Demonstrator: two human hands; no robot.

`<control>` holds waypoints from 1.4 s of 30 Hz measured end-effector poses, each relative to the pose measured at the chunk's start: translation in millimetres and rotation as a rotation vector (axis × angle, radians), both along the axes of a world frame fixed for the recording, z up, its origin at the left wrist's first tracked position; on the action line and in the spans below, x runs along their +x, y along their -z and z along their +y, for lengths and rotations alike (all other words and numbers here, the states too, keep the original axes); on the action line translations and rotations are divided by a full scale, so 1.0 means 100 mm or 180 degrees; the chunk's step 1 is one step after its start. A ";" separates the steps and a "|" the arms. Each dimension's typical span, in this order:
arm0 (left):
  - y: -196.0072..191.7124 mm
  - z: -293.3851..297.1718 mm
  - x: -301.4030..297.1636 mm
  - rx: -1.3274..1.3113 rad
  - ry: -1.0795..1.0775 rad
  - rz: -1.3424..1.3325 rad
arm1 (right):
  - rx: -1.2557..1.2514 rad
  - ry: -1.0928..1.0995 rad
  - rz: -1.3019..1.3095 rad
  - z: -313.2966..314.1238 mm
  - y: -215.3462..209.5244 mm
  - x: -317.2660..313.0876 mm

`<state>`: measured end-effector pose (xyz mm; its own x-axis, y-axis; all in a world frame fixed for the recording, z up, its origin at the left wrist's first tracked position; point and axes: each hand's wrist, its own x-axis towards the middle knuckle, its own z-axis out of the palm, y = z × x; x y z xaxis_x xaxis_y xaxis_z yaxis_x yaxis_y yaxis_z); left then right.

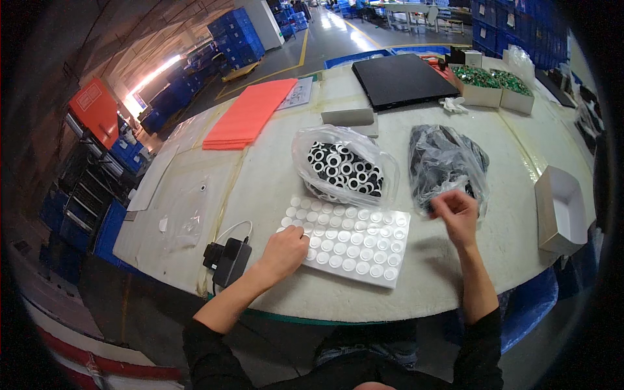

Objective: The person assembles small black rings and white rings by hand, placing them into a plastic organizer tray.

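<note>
A: Left hand (284,250)?
B: Resting on the near-left corner of the white sheet of round pads (348,237), fingers curled loosely, fingertips down on the pads. Nothing visibly gripped; pinching or only pressing, cannot tell.

A: And the sheet itself?
B: Flat on the white counter (260,175), right at the near edge, rows of pale discs across it, just in front of the clear bag of black-and-white rings (343,167).

A: Right hand (457,211)?
B: Raised over the counter, just right of the sheet, fingers drawn together at the tips as if pinching something small. Too small to make out. Close to the near end of the dark plastic bag (445,166), maybe touching it.

A: Other things around?
B: Black power adapter (227,260) with a white cord at the near-left counter edge, beside the left wrist. Open white cardboard box (560,208) at the right. Farther back, a grey block (350,117), a stack of orange sheets (250,112), a black flat panel (403,79), and two white boxes of green parts (494,81). A loose clear plastic sleeve (185,211) on the left side.

A: Beyond the counter?
B: Stacked blue crates (237,29) along a grey aisle floor with yellow lines.
</note>
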<state>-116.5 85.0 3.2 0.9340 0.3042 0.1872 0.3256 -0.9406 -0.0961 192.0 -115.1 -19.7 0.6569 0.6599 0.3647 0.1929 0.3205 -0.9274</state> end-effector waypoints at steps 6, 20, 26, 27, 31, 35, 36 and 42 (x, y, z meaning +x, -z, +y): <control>0.01 0.01 0.01 0.0120 0.0085 -0.0219 | -0.0493 -0.1003 0.0760 0.12 0.05 -0.39; -0.27 -0.51 0.43 -0.3978 -0.0392 -0.2843 | -0.0926 -0.1574 0.1501 0.13 0.04 -0.43; -0.05 -0.72 0.90 -0.4544 -0.0170 -0.2068 | -0.0809 -0.1628 0.1623 0.11 0.08 -0.42; 0.03 -0.72 0.94 -0.4554 -0.0147 -0.2048 | -0.0821 -0.1635 0.1532 0.12 0.10 -0.42; 0.16 -0.79 1.08 -0.3521 0.0404 -0.2127 | -0.0758 -0.1619 0.1523 0.11 0.09 -0.44; 0.18 -0.83 1.11 -0.4089 0.0168 -0.2294 | -0.0741 -0.1719 0.1602 0.10 0.10 -0.45; 0.18 -0.83 1.11 -0.4110 0.0112 -0.2232 | -0.0729 -0.1746 0.1671 0.10 0.10 -0.44; 0.22 -0.82 1.09 -0.3717 0.0206 -0.2621 | -0.0660 -0.1782 0.1350 0.09 0.05 -0.48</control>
